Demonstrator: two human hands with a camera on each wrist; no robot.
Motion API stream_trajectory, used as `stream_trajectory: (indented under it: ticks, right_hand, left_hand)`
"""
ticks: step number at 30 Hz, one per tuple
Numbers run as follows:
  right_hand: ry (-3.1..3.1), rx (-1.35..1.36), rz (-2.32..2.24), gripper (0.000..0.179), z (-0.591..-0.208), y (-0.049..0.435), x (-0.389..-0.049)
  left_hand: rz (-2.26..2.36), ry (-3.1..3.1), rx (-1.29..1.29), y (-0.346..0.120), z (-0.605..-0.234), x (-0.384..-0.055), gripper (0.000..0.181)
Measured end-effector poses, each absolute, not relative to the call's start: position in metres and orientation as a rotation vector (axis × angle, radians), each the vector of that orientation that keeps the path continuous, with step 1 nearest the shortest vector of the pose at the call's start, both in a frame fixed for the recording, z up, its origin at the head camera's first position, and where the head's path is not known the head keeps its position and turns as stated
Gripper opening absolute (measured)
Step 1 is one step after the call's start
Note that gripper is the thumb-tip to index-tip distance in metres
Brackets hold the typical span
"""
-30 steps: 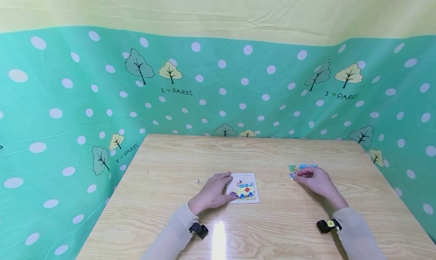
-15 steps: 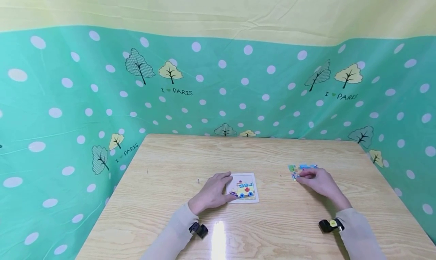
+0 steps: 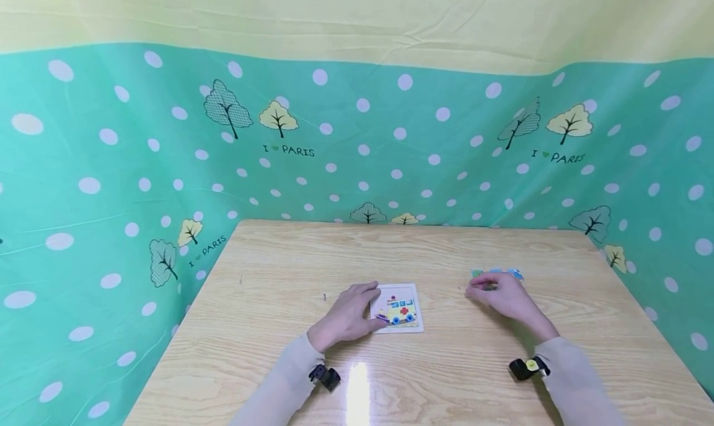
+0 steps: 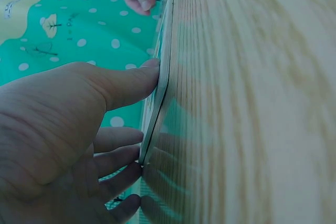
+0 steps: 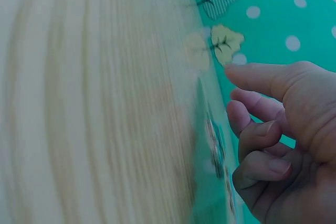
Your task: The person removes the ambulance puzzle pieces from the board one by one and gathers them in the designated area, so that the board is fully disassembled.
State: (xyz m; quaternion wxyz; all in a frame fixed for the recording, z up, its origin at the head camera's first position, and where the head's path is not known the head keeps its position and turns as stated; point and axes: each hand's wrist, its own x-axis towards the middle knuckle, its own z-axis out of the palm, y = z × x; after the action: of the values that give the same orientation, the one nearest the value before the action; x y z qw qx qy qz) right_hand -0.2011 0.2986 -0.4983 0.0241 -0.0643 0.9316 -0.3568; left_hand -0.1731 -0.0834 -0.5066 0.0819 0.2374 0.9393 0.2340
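A small square jigsaw board (image 3: 419, 319) with a white border and a yellow ambulance picture lies flat on the table. My left hand (image 3: 347, 314) holds it by its left side; in the left wrist view the thumb rests at the near edge and the fingers touch the far end. To the right, my right hand (image 3: 504, 297) hovers over several loose jigsaw pieces (image 3: 515, 273), partly covering them. Its fingers are loosely curled, and the right wrist view shows a gap between thumb and fingers with nothing visible in it. Pieces under the hand are hidden.
The light wooden table (image 3: 446, 376) fills the lower view. A tiny dark bit (image 3: 325, 297) lies left of the board. A green dotted curtain (image 3: 334, 165) hangs behind the table and along both sides. Each wrist wears a black strapped camera (image 3: 325, 377).
My right hand has shifted left over the loose pieces; the piece that showed at its fingertips is now out of sight. My left hand and the board have stayed put.
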Motion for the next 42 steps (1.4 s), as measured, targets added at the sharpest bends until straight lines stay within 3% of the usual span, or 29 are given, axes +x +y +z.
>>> stream_trajectory:
  ticks: [36, 42]
  right_hand:
    - [2.652, -0.428, -1.228, 0.024, -0.508, 0.202, -0.201]
    - [2.621, -0.472, -1.245, 0.030, -0.506, 0.192, -0.201]
  left_hand:
    - [0.721, 2.803, 0.730, -0.084, -0.508, -0.173, 0.078]
    - [0.717, 2.807, 0.733, -0.084, -0.508, -0.173, 0.078]
